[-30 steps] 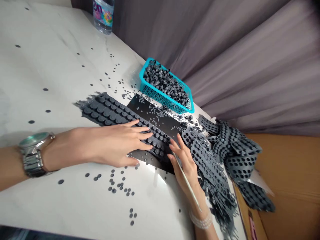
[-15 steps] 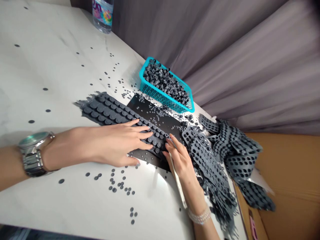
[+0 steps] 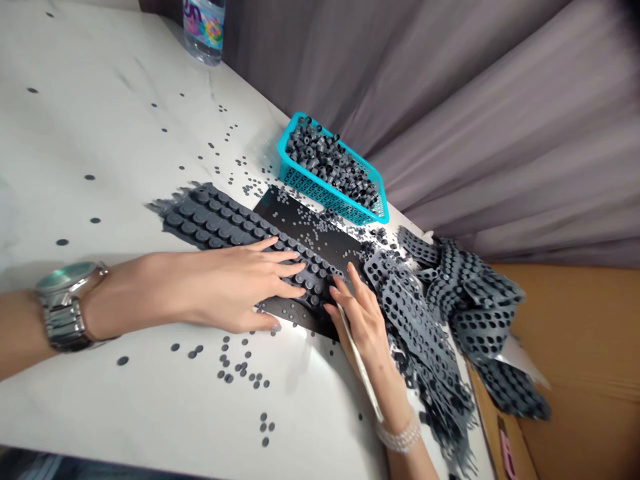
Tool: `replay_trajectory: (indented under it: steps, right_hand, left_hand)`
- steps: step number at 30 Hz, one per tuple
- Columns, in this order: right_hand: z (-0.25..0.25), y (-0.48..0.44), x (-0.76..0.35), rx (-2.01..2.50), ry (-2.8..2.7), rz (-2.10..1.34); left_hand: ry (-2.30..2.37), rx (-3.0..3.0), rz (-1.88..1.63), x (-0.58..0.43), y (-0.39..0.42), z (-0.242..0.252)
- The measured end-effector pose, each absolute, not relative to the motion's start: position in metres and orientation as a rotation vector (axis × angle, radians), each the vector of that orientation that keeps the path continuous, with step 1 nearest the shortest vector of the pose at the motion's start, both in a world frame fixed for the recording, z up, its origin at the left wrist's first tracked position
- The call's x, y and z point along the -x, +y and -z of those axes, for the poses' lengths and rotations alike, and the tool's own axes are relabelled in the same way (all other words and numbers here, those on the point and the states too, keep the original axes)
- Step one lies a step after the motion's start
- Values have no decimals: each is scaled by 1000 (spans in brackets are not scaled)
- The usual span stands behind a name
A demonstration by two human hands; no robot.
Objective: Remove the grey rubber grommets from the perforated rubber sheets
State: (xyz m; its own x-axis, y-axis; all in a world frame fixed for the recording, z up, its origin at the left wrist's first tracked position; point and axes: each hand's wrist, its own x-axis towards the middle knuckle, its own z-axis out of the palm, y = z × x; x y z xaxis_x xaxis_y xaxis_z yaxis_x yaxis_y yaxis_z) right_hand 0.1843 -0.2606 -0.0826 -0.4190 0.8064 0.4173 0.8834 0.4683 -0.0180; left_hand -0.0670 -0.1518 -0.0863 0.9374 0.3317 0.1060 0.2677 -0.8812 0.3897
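A dark grey rubber sheet [image 3: 225, 217] with rows of raised round knobs lies slantwise on the table, over a black mat [image 3: 327, 330]. My left hand [image 3: 240, 283] rests flat on it, fingers spread. At the sheet's right end is my right hand [image 3: 363, 320], its thumb and fingertips bent near the last knobs and its index finger raised. A thin white stick-like tool [image 3: 361, 367] is held in that hand and runs back along the palm to the wrist. Its tip is hidden behind the fingers. Small dark discs [image 3: 240, 367] lie scattered around the mat.
Behind the mat stands a turquoise basket [image 3: 325, 193] full of small dark rubber rings. Punched grey sheets [image 3: 420, 327] pile up on the right, beside a cardboard box [image 3: 590, 333]. A water bottle [image 3: 204, 33] stands at the back, near a grey curtain [image 3: 425, 87].
My right index finger has lifted off the sheet's edge, and the white tool's rear end has tilted slightly to the right. My left hand stays in place.
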Motion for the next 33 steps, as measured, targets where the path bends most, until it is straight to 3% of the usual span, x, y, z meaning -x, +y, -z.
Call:
replay_trajectory:
  steps: [15,23,33]
  right_hand:
    - [87,-255,-185,1415,-2424,348]
    - [90,-259,-202,1742,-1957,381]
    - [83,-241,-184,1536,-2262,290]
  left_hand:
    - [429,-2726,-241,66,-153,84]
    - [436,-2707,-214,66,-152,82]
    - [462,-2674,-192,64,-155,76]
